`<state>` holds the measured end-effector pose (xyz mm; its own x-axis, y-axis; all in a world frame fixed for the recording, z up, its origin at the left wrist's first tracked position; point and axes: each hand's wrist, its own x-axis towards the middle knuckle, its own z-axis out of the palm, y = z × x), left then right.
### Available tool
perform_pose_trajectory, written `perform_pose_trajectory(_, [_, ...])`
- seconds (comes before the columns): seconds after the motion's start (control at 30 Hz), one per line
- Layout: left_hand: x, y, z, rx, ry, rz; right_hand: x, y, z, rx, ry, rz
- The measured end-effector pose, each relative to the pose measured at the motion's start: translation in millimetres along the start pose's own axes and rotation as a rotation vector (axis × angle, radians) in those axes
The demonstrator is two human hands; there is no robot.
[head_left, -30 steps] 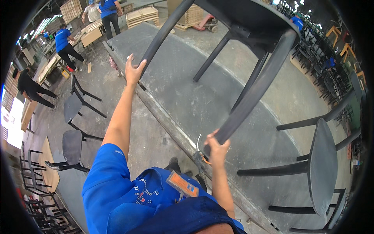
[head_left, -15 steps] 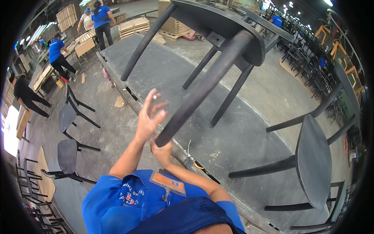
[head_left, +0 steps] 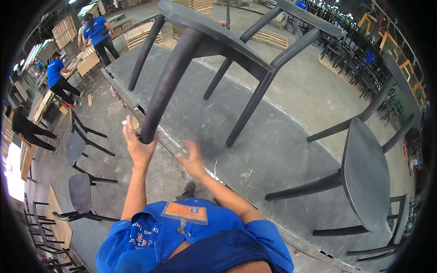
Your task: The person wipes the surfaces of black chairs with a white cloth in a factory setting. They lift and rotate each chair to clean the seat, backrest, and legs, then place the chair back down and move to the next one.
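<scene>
A black wooden chair (head_left: 214, 38) is tilted above the long grey-topped table, its near front leg pointing down toward me. My left hand (head_left: 140, 149) is wrapped round the lower end of that leg, with something white on one fingertip. Off the leg and to its right, my right hand (head_left: 193, 160) hovers over the table's near edge, somewhat blurred, holding nothing, with fingers apart. Other legs of the chair reach down toward the tabletop (head_left: 273, 159); whether each touches it I cannot tell.
Another black chair (head_left: 366, 177) is on the table at the right. Two more chairs (head_left: 79, 193) stand on the floor at the left. Several people (head_left: 57, 75) are at benches at the back left. Many black chair frames (head_left: 355, 63) crowd the far right, and stacked pallets (head_left: 271, 38) lie behind the table.
The tilted chair has turned and its near leg's end has swung left. My left hand has closed on that end, while my right hand has let go of it.
</scene>
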<state>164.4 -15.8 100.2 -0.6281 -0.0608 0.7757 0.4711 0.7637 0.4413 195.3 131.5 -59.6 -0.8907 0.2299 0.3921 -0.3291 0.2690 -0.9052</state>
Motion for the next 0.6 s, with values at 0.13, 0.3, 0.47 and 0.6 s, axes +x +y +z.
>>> perform_pose_trajectory(0.13, [11, -37, -2, 0.042, 0.018, -0.048, 58, 45, -133, -0.127, 0.780, 0.115])
perform_pose_trajectory(0.3, [11, -68, 1, 0.032, 0.054, 0.054, 142, 57, -199, 0.299, 0.623, 0.183])
perform_pose_trajectory(0.47, [6, -86, -5, 0.065, -0.031, -0.065, 182, 38, -201, 0.629, 0.244, 0.125])
perform_pose_trajectory(0.6, [12, -103, -10, 0.013, -0.040, -0.092, 175, 8, -190, 0.523, 0.398, 0.134])
